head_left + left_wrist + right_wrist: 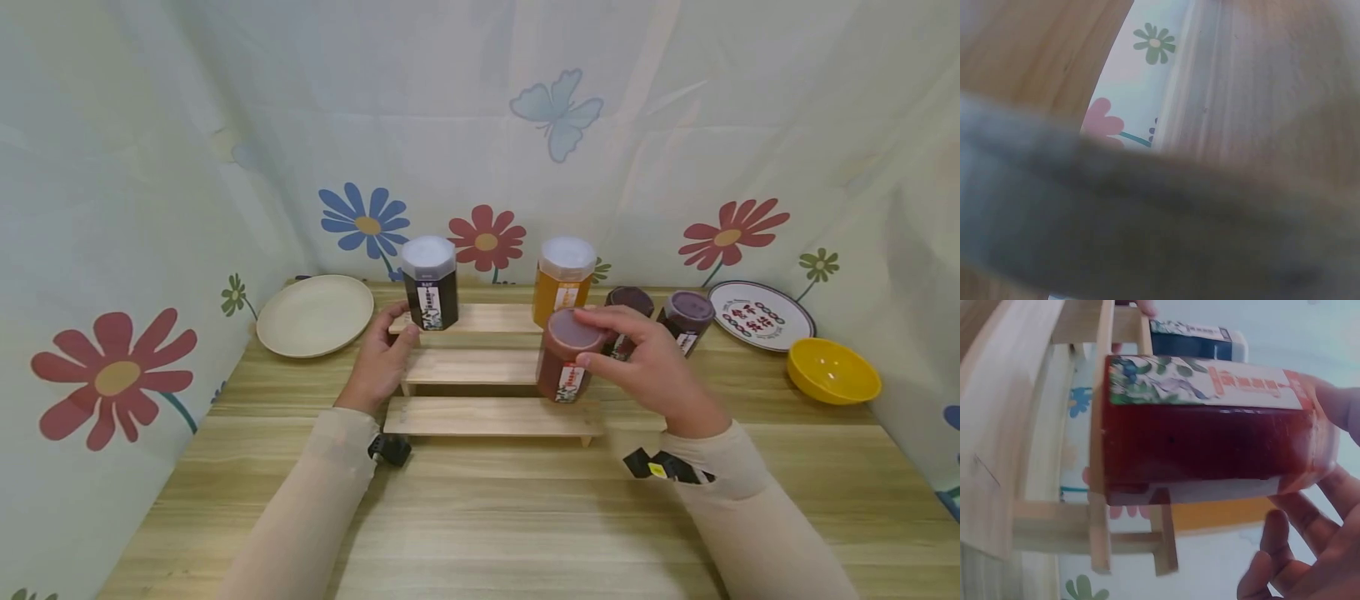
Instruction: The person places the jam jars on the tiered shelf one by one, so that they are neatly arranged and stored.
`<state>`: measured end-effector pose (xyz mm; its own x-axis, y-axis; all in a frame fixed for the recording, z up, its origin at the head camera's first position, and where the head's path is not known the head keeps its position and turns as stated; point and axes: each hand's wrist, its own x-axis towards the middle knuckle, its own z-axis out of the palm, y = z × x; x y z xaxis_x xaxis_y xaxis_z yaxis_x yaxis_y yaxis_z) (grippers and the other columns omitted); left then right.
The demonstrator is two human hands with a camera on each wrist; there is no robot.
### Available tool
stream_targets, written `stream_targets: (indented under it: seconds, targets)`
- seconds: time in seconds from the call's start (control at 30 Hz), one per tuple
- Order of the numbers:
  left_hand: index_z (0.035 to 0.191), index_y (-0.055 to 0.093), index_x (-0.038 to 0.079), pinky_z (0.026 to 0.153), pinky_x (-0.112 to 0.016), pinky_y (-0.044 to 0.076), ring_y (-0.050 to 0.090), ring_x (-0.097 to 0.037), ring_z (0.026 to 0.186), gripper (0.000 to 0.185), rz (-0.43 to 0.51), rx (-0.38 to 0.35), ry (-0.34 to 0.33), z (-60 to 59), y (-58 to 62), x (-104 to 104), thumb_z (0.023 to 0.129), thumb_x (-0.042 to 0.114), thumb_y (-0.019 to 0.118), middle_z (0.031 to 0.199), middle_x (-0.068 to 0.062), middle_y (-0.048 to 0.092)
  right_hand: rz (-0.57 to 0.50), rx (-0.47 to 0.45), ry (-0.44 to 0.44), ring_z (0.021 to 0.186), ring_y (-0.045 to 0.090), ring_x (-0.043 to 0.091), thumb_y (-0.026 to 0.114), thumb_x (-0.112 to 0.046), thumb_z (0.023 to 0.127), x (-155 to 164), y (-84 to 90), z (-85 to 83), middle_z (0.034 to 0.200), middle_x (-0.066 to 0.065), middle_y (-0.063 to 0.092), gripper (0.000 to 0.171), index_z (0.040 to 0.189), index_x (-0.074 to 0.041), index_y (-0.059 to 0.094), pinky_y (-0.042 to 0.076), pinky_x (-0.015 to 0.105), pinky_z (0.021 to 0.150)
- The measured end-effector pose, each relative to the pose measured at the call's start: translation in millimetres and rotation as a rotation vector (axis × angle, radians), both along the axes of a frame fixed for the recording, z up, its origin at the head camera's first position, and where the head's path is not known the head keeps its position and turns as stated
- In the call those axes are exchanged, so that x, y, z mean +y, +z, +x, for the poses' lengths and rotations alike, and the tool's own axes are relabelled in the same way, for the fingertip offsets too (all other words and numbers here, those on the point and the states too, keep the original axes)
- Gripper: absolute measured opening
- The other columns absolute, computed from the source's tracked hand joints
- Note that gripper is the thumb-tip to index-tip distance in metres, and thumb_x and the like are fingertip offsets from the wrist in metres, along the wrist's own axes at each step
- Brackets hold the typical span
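My right hand (637, 358) grips a jar of dark red contents (561, 367) near its lid. This jar is upright at the right part of the wooden stepped rack (480, 417), by the middle step; whether its base touches wood I cannot tell. In the right wrist view the jar's label (1210, 384) shows leaves and red writing. At the rack's left end, my left hand (381, 358) holds the edge of the top step. A dark jar (431, 287) with a white lid and an amber jar (564, 279) stand on that top step.
Right of the rack stand two dark purple jars (686, 317), one partly behind my right hand. Beyond them lie a patterned white plate (761, 317) and a yellow bowl (832, 372). A cream plate (315, 317) lies at the back left. A flowered cloth hangs behind the table.
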<state>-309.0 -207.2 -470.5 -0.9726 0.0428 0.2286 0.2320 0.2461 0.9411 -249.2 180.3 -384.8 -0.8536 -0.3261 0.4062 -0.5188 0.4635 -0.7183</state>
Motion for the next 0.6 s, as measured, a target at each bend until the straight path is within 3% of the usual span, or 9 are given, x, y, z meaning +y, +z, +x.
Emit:
stream_targets:
  seconds: [0.23,0.4,0.6]
  targets:
    - [0.157,0.042,0.009,0.078,-0.026,0.046,0.055,-0.027,0.099,0.047,-0.004,0.014,-0.002,-0.6,-1.0,0,0.113,0.022,0.051,0.153,-0.018,0.048,-0.082,-0.024,-0.022,0.114,0.058,0.018,0.083,-0.011,0.092,-15,-9.1,-0.1,0.144,0.008,0.064,0.051,0.141,-0.015,0.069,0.051,0.025,0.084]
    - [0.157,0.043,0.009,0.076,-0.026,0.046,0.056,-0.024,0.097,0.047,0.004,0.014,-0.007,-0.6,-0.7,0,0.113,0.023,0.051,0.149,-0.018,0.049,-0.118,-0.036,-0.006,0.105,0.057,0.023,0.082,-0.011,0.094,-24,-11.7,0.3,0.142,0.009,0.064,0.052,0.144,-0.016,0.067,0.05,0.025,0.077]
    - [0.156,0.043,0.008,0.076,-0.026,0.046,0.056,-0.033,0.101,0.046,0.016,0.018,0.003,-0.5,-0.6,1,0.113,0.02,0.051,0.151,-0.019,0.049,-0.12,-0.042,-0.012,0.1,0.053,0.029,0.081,-0.014,0.095,-33,-13.6,-0.2,0.137,0.008,0.065,0.052,0.145,-0.018,0.066,0.046,0.03,0.074]
